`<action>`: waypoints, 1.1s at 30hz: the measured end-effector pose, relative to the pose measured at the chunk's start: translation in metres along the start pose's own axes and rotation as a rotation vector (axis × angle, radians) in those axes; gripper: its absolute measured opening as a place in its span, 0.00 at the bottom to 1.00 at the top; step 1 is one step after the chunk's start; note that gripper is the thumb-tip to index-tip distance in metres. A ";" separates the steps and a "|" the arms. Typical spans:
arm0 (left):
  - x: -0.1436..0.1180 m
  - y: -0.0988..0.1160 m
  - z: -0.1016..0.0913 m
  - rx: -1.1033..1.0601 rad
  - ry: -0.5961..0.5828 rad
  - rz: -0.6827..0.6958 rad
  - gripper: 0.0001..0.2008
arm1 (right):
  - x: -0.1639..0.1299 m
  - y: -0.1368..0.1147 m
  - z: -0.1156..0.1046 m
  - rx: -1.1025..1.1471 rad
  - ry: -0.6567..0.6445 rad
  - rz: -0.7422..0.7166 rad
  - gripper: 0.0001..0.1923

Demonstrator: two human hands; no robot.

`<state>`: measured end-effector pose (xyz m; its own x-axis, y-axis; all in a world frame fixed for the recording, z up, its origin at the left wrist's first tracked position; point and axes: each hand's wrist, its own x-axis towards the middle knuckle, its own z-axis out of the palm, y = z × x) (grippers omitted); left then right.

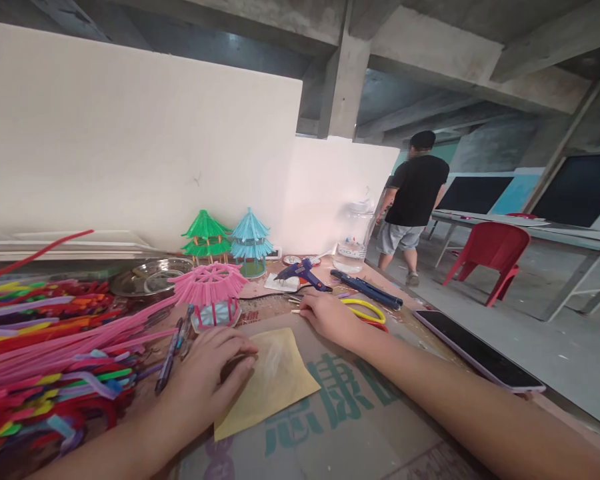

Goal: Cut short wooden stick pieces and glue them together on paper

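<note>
1. My left hand point(207, 373) lies flat, fingers together, pressing the tan paper square point(270, 383) onto the cardboard-covered tabletop point(360, 427).
2. My right hand point(327, 315) reaches to small sticks point(296, 302); whether its fingers pinch one, I cannot tell.
3. The green pipe-cleaner pagoda point(205, 237) and blue pipe-cleaner pagoda point(251, 241) look finished; the pink roof on its base point(210, 293) seems partway.
4. The shallow glass dish point(153, 275) appears empty.

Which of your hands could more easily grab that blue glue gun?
The right hand, probably. It rests just in front of the glue gun, while the left hand lies flat on the yellow sheet, farther away.
</note>
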<state>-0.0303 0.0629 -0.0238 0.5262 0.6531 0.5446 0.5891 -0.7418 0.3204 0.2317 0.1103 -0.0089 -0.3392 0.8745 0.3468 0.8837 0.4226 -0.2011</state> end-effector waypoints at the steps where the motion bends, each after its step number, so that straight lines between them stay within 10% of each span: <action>1: 0.000 0.000 0.000 0.001 -0.002 -0.002 0.10 | 0.000 0.001 0.000 0.003 0.003 -0.005 0.08; 24: 0.002 0.010 -0.007 0.001 -0.039 0.005 0.10 | -0.005 0.003 0.001 0.128 0.013 -0.043 0.09; 33: -0.003 0.017 -0.010 0.051 -0.232 0.000 0.19 | -0.012 -0.017 -0.005 0.776 -0.010 0.044 0.10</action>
<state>-0.0282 0.0466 -0.0121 0.6497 0.6751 0.3496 0.6165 -0.7369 0.2772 0.2222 0.0917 -0.0050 -0.3151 0.8949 0.3160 0.4194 0.4300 -0.7995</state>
